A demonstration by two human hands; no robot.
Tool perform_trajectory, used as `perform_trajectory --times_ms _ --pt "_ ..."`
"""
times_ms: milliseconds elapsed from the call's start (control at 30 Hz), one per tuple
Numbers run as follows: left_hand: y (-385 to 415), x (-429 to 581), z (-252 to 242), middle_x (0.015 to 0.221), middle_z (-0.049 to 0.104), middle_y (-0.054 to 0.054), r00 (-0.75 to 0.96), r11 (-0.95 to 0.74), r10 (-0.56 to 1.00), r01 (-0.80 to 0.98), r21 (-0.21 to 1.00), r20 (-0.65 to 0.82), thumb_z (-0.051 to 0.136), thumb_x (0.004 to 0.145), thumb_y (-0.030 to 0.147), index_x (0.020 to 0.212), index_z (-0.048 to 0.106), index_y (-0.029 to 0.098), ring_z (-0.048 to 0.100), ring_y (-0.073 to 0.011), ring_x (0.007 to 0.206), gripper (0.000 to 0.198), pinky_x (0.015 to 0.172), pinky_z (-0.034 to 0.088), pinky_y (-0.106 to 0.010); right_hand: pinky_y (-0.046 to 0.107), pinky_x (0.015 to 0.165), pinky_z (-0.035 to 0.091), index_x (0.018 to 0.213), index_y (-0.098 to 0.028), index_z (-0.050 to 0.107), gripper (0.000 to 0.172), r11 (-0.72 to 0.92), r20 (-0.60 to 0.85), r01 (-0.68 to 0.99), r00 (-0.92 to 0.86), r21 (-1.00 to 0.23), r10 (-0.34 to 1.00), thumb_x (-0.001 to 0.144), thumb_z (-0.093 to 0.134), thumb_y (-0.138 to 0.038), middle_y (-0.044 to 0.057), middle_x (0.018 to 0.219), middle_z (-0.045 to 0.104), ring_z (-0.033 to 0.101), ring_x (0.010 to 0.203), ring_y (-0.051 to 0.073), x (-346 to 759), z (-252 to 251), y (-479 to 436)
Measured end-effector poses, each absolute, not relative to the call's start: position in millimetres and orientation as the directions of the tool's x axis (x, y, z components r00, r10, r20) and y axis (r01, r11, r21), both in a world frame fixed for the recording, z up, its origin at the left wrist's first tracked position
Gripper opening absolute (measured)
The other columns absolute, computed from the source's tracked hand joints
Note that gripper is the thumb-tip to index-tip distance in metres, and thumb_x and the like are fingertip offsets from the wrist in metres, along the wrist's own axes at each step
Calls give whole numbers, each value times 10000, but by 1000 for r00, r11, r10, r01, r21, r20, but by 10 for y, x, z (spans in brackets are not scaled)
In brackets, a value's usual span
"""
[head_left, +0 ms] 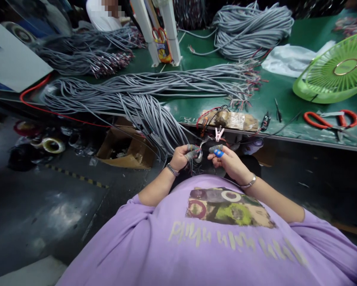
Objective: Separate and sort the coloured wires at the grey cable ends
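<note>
While our left hand [180, 158] pinches thin red-and-white wires [200, 148] near the long green table [279, 87], we cannot tell if our right hand [230, 161] pinches anything, and the wires look split out but unfinished.

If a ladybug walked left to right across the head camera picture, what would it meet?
White box, cardboard box, left hand, thin wires at its fingertips, right hand, small black tool, thin pointed tool, red-handled tool.
</note>
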State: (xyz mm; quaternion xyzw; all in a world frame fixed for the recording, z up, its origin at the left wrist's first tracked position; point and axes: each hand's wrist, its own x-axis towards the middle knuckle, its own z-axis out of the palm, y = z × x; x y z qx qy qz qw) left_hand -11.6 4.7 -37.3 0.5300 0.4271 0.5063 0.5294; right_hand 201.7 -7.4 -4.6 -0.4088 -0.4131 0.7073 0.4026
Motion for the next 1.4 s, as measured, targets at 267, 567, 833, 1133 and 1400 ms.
perform_trajectory --times_ms 267,567,833,1133,1400 --pt "24 -97 -354 821 767 -77 191 -143 973 48 989 131 791 704 480 856 767 127 692 -163 741 385 743 571 -280 210 548 483 849 -190 597 453 -359 -268 -218 -359 -907 894 557 894 -368 12 754 696 641 656 120 1858 0 -42" --pt "32 -126 -384 803 761 -72 208 -160 968 80 984 140 777 708 510 869 766 122 685 -156 715 420 717 570 -267 207 504 369 825 -192 593 441 -374 -281 -302 -310 -877 908 517 887 -306 -28 718 634 497 566 74 1837 -45 -26" --pt "115 -185 -489 767 739 -44 60 -117 991 -18 993 118 813 676 465 879 758 123 640 -116 659 401 665 541 -235 223 460 127 809 -240 533 341 -563 -275 -458 -554 -688 786 587 782 -309 -59 628 442 144 500 71 1957 66 -97" --pt "83 -320 -507 729 723 -34 -9 -128 992 -44 991 128 832 645 466 866 759 124 630 -111 635 414 635 530 -227 222 458 230 850 -204 591 309 -385 -264 -259 -401 -886 877 675 770 -385 -25 669 590 299 483 56 1952 52 -137" --pt "-16 -216 -345 771 741 -67 207 -117 972 16 993 112 797 696 484 848 762 117 653 -143 684 399 685 542 -255 260 565 408 784 -178 666 342 -71 -81 40 -527 -997 846 739 730 -512 -8 684 602 456 580 103 1868 50 -10"
